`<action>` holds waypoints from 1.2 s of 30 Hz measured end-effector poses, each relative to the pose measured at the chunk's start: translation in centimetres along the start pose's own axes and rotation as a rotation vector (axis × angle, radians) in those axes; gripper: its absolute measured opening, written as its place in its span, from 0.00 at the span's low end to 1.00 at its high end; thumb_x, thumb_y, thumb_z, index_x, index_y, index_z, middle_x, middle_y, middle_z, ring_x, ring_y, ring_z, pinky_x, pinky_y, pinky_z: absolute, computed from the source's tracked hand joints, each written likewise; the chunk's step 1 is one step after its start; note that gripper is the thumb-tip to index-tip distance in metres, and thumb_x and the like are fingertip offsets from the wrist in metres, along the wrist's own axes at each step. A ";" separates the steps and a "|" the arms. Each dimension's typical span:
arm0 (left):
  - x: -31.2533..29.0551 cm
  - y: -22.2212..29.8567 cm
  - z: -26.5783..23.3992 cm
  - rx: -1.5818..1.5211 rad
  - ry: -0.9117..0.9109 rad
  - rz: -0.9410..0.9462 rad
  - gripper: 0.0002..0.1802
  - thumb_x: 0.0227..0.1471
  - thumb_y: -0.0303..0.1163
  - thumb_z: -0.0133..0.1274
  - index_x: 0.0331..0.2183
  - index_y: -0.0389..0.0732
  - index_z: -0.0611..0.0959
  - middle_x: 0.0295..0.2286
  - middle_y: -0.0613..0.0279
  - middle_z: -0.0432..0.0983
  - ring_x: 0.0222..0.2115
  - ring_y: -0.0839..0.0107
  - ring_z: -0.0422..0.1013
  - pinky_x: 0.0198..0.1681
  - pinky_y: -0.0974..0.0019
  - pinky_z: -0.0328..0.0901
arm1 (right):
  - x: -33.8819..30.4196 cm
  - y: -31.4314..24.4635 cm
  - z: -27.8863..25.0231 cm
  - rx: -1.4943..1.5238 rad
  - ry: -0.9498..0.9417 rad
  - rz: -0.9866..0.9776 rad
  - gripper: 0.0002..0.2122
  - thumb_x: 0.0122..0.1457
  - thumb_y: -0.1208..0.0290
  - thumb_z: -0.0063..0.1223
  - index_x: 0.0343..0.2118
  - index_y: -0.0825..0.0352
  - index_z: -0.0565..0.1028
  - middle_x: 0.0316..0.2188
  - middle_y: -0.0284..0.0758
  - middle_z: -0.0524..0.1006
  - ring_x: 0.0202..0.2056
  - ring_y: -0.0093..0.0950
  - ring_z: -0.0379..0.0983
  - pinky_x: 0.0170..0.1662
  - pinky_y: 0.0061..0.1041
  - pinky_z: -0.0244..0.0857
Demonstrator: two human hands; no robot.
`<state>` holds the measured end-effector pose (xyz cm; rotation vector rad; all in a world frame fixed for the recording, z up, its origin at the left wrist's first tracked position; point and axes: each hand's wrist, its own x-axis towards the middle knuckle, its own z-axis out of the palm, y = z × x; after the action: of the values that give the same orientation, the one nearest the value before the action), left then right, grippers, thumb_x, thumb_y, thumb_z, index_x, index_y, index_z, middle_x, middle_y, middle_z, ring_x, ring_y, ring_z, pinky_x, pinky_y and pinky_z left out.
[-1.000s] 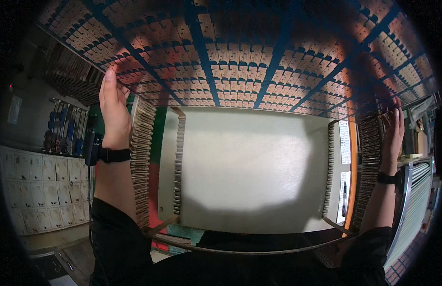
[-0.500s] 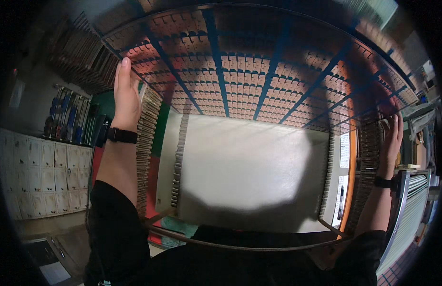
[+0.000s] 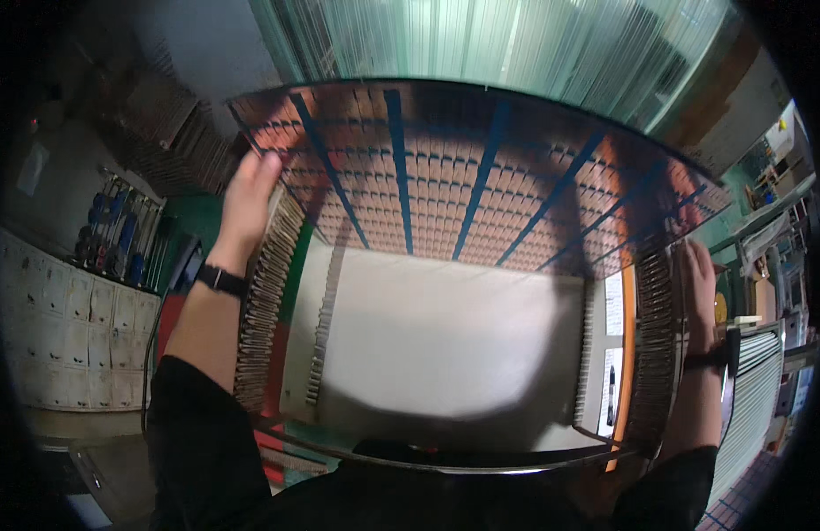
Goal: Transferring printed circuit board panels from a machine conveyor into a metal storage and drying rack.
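A large, thin circuit board panel (image 3: 441,186), with copper-coloured blocks split by dark blue strips, tilts over a slotted rack. My left hand (image 3: 248,205) has its fingers at the panel's left edge, the thumb against it. At the right edge is my right hand (image 3: 700,279), fingers extended upward and partly shaded; the panel is supported between both hands. Below them run the rack's left row of slots (image 3: 270,305) and right row of slots (image 3: 653,354). The panel's lower edge hangs over the rack's pale inner surface (image 3: 454,345).
The rack's front bar (image 3: 489,465) crosses close to my body. Small pale lockers (image 3: 69,319) stand at the left. On the right is another rack (image 3: 750,389) of upright sheets. Pale green translucent strips (image 3: 481,40) fill the far side, and an orange strip (image 3: 624,354) lies inside the right slots.
The panel has come down and nearer, showing more of the far side. Both hands have lowered with it, the left shifting slightly right and the right slightly left.
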<state>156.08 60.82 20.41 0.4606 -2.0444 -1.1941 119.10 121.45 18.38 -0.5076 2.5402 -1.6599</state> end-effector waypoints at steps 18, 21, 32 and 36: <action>-4.9 4.0 -7.1 0.346 0.280 0.280 0.31 0.53 0.40 0.58 0.54 0.35 0.70 0.41 0.55 0.75 0.40 0.67 0.73 0.45 0.63 0.69 | -12.8 -0.5 -2.3 0.172 0.182 -0.076 0.24 0.63 0.67 0.50 0.60 0.68 0.61 0.52 0.42 0.69 0.52 0.32 0.64 0.57 0.29 0.55; -6.6 5.4 -7.6 -0.026 0.174 0.106 0.31 0.56 0.43 0.54 0.55 0.36 0.68 0.46 0.51 0.72 0.44 0.65 0.72 0.49 0.61 0.68 | -15.6 2.6 -4.9 -0.001 0.113 0.114 0.24 0.63 0.68 0.50 0.60 0.68 0.62 0.53 0.42 0.69 0.52 0.31 0.64 0.57 0.29 0.56; -7.6 4.8 -7.3 -0.009 0.182 0.334 0.28 0.60 0.41 0.48 0.56 0.36 0.65 0.48 0.51 0.71 0.46 0.65 0.71 0.52 0.59 0.67 | -15.3 4.3 -6.8 -0.227 0.080 0.100 0.23 0.61 0.71 0.51 0.59 0.67 0.63 0.55 0.40 0.67 0.53 0.30 0.64 0.56 0.28 0.58; -3.8 2.0 -6.1 -0.103 0.130 0.091 0.21 0.55 0.32 0.51 0.49 0.33 0.73 0.45 0.52 0.73 0.46 0.59 0.71 0.53 0.59 0.64 | -7.8 -2.7 -1.4 -0.294 0.320 -0.240 0.24 0.58 0.77 0.53 0.59 0.67 0.64 0.58 0.39 0.64 0.56 0.29 0.62 0.58 0.28 0.56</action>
<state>163.20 60.53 22.55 0.3808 -1.8648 -1.1771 126.79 124.07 20.38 -0.6354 3.0944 -1.5494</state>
